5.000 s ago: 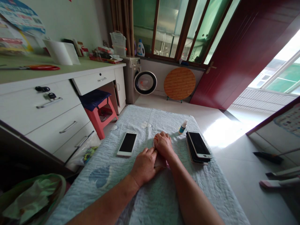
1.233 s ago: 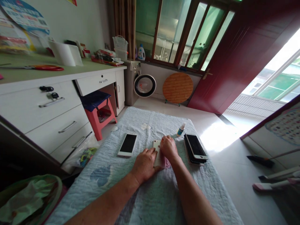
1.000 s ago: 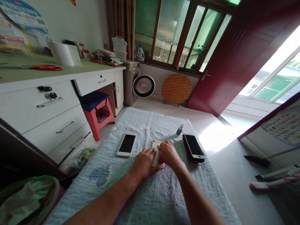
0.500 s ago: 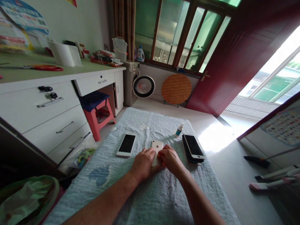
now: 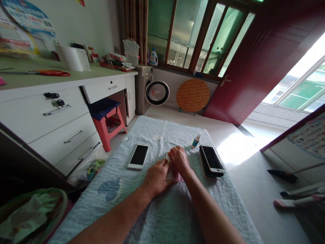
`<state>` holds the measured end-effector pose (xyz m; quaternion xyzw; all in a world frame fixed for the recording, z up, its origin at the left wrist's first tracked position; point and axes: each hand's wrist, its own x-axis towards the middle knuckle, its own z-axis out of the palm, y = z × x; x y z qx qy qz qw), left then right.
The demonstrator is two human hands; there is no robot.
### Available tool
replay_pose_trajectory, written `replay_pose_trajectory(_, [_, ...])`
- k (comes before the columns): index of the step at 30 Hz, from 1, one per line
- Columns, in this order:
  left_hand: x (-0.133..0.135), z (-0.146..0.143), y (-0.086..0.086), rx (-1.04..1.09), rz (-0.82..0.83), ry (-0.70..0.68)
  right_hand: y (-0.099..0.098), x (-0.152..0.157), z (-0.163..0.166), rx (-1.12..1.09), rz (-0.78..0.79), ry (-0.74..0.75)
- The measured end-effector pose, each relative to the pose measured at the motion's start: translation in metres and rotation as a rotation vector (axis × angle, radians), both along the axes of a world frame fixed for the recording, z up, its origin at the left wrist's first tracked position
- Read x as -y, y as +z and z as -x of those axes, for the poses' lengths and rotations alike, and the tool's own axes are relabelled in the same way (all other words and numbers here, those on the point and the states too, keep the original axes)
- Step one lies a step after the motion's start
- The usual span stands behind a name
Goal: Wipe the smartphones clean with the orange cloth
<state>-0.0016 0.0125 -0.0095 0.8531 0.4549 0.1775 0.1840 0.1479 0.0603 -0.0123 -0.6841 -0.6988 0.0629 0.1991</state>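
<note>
On the light blue cloth (image 5: 177, 217), a pale phone (image 5: 170, 175) is laid flat and is partly covered by both hands. Its left side is grasped by the bent fingers of the left hand (image 5: 157, 174). Over its upper part, a small orange piece (image 5: 170, 154) is pinched in the curled fingers of the right hand (image 5: 180, 159). To the left, a white phone (image 5: 138, 156) is placed; to the right, a small bottle (image 5: 196, 140) and a pile of phones (image 5: 212, 160).

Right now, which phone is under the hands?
The middle phone, beneath the left hand and right hand; the left phone lies alone, and the right phone tops a stack.
</note>
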Motion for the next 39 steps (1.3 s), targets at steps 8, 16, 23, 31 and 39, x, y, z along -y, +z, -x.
replay_pose_trajectory(8, [-0.002, -0.001, -0.012, 0.13, 0.011, 0.046, 0.0, 0.0, 0.001, -0.053, -0.012, 0.118])
replay_pose_trajectory(16, [-0.004, -0.001, -0.012, 0.186, 0.045, 0.056, 0.017, 0.033, -0.002, -0.144, 0.124, 0.374])
replay_pose_trajectory(23, [-0.005, 0.0, -0.006, 0.072, 0.023, 0.018, 0.023, 0.055, -0.014, -0.265, 0.253, 0.438])
replay_pose_trajectory(31, [-0.005, 0.002, -0.008, 0.023, -0.025, -0.018, 0.002, 0.038, -0.01, -0.13, -0.012, 0.192])
replay_pose_trajectory(39, [-0.005, 0.001, -0.009, 0.012, -0.011, -0.009, -0.01, 0.03, -0.01, -0.094, -0.117, 0.011])
